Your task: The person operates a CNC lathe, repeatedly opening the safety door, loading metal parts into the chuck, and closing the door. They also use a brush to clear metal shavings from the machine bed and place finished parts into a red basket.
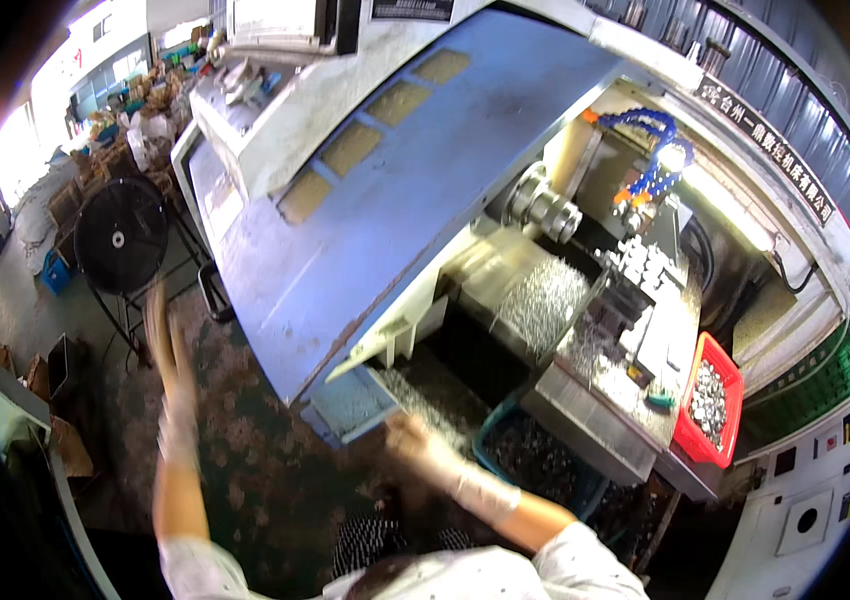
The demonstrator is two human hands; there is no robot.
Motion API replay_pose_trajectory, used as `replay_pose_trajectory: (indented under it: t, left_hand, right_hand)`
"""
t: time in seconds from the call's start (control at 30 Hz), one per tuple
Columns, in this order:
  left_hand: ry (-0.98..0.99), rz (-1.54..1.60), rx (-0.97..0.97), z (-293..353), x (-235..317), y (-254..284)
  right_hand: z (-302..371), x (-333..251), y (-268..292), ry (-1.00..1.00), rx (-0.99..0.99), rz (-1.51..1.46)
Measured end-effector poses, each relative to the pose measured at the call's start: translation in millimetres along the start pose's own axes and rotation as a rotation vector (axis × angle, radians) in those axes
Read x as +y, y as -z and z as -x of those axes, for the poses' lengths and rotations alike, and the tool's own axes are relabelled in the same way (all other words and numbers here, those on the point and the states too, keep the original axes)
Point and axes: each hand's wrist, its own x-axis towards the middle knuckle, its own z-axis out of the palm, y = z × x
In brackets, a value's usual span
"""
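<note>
"Hands?"
"The left hand is hovering left of the smooth blue door, fingers seemingly open. The right hand is hovering near the ledge beneath that door, grip too blurred to tell."
"Working well?"
"Likely keeping skin off the glittering metal shavings, lying below the round steel chuck, right of the door."

Head-worn fisheye view, looking down, wide, from above both hands
</note>
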Motion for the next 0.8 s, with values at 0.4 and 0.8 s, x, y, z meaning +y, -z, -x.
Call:
replay_pose_trajectory:
  t: [0.4,0.8]
  left_hand:
    - [1.403,-1.109,0.058,447,-11,334]
    - [0.877,-1.75,0.349,282,28,570]
  right_hand:
    - [47,77,-209,-0.621,-0.74,-0.285]
    - [31,-7,-545,-0.523,-1.274,-0.245]
